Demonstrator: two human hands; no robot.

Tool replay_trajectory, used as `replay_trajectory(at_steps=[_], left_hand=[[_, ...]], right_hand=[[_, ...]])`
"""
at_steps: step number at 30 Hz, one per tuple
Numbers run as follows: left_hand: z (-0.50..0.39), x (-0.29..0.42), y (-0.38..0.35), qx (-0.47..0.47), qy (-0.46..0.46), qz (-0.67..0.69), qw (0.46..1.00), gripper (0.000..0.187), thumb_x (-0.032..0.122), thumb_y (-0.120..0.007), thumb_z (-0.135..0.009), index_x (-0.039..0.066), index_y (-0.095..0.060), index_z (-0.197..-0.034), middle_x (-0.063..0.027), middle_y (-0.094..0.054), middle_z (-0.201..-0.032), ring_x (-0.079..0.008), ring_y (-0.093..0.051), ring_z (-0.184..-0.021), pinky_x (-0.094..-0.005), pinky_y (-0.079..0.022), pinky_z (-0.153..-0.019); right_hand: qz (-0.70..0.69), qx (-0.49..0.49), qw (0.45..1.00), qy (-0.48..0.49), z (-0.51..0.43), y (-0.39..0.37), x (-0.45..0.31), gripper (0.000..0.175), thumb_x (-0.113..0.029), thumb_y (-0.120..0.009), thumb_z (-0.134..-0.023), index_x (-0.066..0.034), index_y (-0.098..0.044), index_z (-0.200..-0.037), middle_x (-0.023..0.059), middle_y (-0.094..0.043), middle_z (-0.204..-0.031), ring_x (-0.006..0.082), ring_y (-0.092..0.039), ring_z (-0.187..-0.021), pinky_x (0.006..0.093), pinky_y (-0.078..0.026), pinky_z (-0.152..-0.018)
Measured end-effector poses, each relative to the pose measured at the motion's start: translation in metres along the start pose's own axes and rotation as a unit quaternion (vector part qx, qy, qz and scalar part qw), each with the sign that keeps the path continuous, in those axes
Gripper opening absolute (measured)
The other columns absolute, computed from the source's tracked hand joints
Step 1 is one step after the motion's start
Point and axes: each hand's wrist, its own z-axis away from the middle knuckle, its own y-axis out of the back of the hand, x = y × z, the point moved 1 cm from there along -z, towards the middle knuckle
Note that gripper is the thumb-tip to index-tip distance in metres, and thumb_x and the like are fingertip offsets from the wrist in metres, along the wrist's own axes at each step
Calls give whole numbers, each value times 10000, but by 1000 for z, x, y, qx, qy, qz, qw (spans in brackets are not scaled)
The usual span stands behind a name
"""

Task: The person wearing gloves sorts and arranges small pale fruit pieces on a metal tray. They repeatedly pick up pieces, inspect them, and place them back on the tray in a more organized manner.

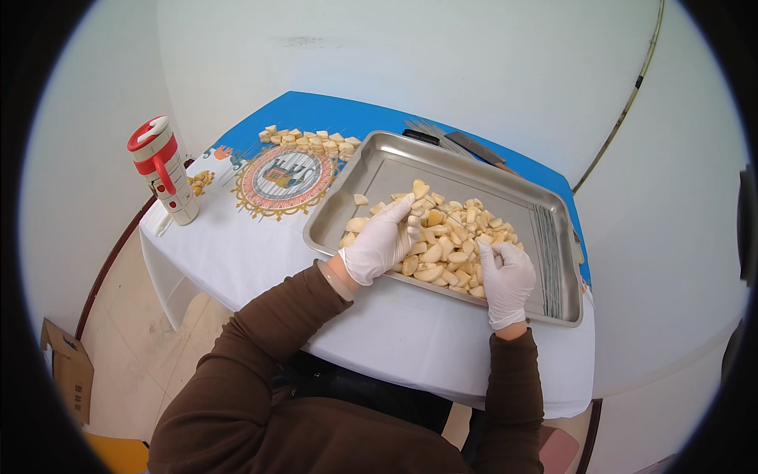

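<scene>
A large stainless steel tray [569, 237] holds a heap of pale yellow, peeled pieces [447, 252] of what looks like a root or fruit. Over the left part of the heap, my left hand [382, 240], in a white glove, pinches one piece [420, 189] at its fingertips. My right hand [508, 278], gloved too, is closed over the heap's right side, its fingertips at another pale piece; a thin skewer seems to run between the hands. A bundle of thin metal skewers [548, 260] lies along the tray's right end.
Rows of skewered pieces [314, 142] lie on the blue part of the tablecloth behind the tray's left corner. A red and white tumbler [169, 175] stands at left, beside small yellowish scraps [201, 181]. Behind the tray lie a cleaver [477, 147] and more skewers [431, 130]. A cardboard box [71, 373] is on the floor.
</scene>
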Motion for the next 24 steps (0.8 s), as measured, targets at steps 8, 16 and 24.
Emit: replay_trajectory(at_steps=[8,16,24], left_hand=[[4,0,-6,-16,59,39,997,141,211,-612,-1054,80,-598,-1105,2,-594,-913,-80,-569,-740,-206,-517,-637],[2,1,-5,-18,49,67,996,158,216,-608,-1057,75,-603,-1127,2,-594,-912,-83,-569,-738,-205,-516,-635],[4,1,-8,-18,34,38,999,181,215,-601,-1060,73,-611,-1172,19,-586,-898,-75,-567,-740,-194,-515,-645]], right_hand=[[-15,14,1000,-8,0,2,-3,246,-297,-831,-842,-91,-720,-767,59,-617,-662,268,-596,-638,389,-458,-605],[-13,31,999,13,0,4,-4,211,-267,-844,-830,-94,-731,-784,47,-620,-668,256,-597,-637,377,-459,-597],[1,33,999,27,-1,6,-7,197,-251,-845,-824,-95,-734,-776,41,-587,-641,250,-575,-616,372,-441,-576]])
